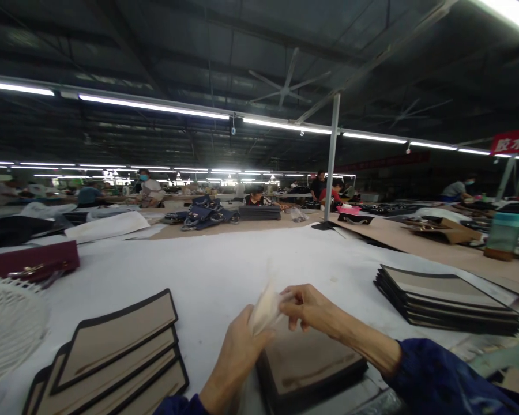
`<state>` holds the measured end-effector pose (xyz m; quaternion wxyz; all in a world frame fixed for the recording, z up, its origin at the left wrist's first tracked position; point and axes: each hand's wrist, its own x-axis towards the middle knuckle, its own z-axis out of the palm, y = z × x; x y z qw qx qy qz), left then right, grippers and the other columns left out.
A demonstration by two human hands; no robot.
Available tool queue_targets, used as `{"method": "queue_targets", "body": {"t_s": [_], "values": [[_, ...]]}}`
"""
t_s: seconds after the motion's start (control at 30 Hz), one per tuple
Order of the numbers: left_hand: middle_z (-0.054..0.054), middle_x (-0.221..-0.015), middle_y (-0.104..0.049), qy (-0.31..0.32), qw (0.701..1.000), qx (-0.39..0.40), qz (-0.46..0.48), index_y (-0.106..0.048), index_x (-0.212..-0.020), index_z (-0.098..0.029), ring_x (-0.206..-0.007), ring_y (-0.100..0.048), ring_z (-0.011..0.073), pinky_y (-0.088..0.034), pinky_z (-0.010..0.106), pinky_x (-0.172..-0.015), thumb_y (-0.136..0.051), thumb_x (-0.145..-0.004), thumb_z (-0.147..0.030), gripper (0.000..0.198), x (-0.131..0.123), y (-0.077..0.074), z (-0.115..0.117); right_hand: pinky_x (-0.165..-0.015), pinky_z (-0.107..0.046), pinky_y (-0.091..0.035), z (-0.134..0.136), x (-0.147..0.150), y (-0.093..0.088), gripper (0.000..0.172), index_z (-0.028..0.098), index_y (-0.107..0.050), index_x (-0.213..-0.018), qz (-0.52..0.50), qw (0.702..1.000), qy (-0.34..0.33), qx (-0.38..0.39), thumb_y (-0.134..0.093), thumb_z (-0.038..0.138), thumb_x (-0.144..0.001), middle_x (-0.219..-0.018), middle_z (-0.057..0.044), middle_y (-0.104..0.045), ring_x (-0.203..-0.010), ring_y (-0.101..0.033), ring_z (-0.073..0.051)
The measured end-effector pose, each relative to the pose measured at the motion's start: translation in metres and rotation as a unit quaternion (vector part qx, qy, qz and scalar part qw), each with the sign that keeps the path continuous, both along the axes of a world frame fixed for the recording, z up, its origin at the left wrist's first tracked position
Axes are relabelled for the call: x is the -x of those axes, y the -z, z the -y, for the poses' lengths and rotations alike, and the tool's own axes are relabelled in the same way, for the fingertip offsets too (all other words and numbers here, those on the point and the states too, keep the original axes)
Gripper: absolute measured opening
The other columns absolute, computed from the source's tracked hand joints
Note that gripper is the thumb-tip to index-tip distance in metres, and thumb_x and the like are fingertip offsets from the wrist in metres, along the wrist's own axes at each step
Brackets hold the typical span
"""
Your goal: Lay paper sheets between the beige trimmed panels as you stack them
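Observation:
In front of me, my left hand (241, 340) is closed around a pale, whitish bundle of thin, flimsy material (264, 308), blurred by motion. My right hand (305, 305) pinches the bundle's right edge between thumb and fingers. Just below both hands lies a stack of brown panels with black borders (315, 363), a darker streak along the top one's near edge. To the left, several similar panels (121, 323) are fanned out, overlapping, with streaks along their edges. At the right is another stack of such panels (445, 288).
A white woven basket (8, 328) stands at the left edge, near a maroon wallet-like piece (30, 262). A metal post (332, 158) rises at the far table edge. A bottle with a teal lid (504, 236) stands right. Dark blue goods (205, 213) are piled beyond; several people work farther back.

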<state>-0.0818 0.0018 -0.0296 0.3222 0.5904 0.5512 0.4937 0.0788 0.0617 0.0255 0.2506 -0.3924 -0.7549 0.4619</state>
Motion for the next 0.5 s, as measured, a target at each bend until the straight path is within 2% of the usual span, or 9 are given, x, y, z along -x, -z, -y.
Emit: {"method": "queue_targets", "body": {"t_s": [0.07, 0.2, 0.37, 0.5], "values": [[0.000, -0.076, -0.057, -0.016, 1.000, 0.003, 0.002, -0.054, -0.086, -0.015, -0.071, -0.050, 0.0166, -0.039, 0.027, -0.065, -0.060, -0.068, -0.027, 0.022, 0.000, -0.002, 0.001, -0.038, -0.017, -0.036, 0.000, -0.005, -0.001, 0.008, 0.013, -0.057, -0.074, -0.003, 1.000, -0.012, 0.009, -0.055, 0.017, -0.067, -0.058, 0.002, -0.054, -0.052, -0.054, -0.010], [-0.001, -0.073, -0.055, -0.030, 1.000, -0.003, -0.001, -0.054, -0.083, -0.016, -0.069, -0.049, 0.0164, -0.039, 0.027, -0.064, -0.059, -0.069, -0.031, 0.021, -0.001, -0.004, 0.002, -0.041, -0.018, -0.040, 0.000, -0.016, 0.000, 0.014, 0.014, -0.054, -0.080, -0.018, 0.999, -0.023, 0.018, -0.058, 0.019, -0.067, -0.070, 0.001, -0.055, -0.059, -0.054, -0.010], [0.001, -0.079, -0.060, -0.021, 1.000, 0.017, 0.006, -0.054, -0.088, -0.015, -0.072, -0.052, 0.0178, -0.039, 0.027, -0.065, -0.059, -0.069, -0.028, 0.024, -0.002, -0.007, 0.003, -0.041, -0.016, -0.037, 0.001, -0.020, 0.003, 0.035, 0.016, -0.054, -0.089, -0.047, 0.996, -0.068, 0.022, -0.068, 0.041, -0.069, -0.078, 0.000, -0.054, -0.059, -0.052, -0.009], [0.001, -0.078, -0.059, -0.030, 0.999, 0.019, -0.023, -0.054, -0.086, -0.016, -0.071, -0.052, 0.0176, -0.040, 0.028, -0.066, -0.058, -0.069, -0.027, 0.021, -0.002, -0.004, 0.000, -0.039, -0.017, -0.036, 0.004, -0.018, 0.001, 0.043, 0.015, -0.055, -0.086, -0.047, 0.998, -0.028, -0.007, -0.053, 0.057, -0.077, -0.077, -0.001, -0.053, -0.053, -0.051, -0.008]]}}
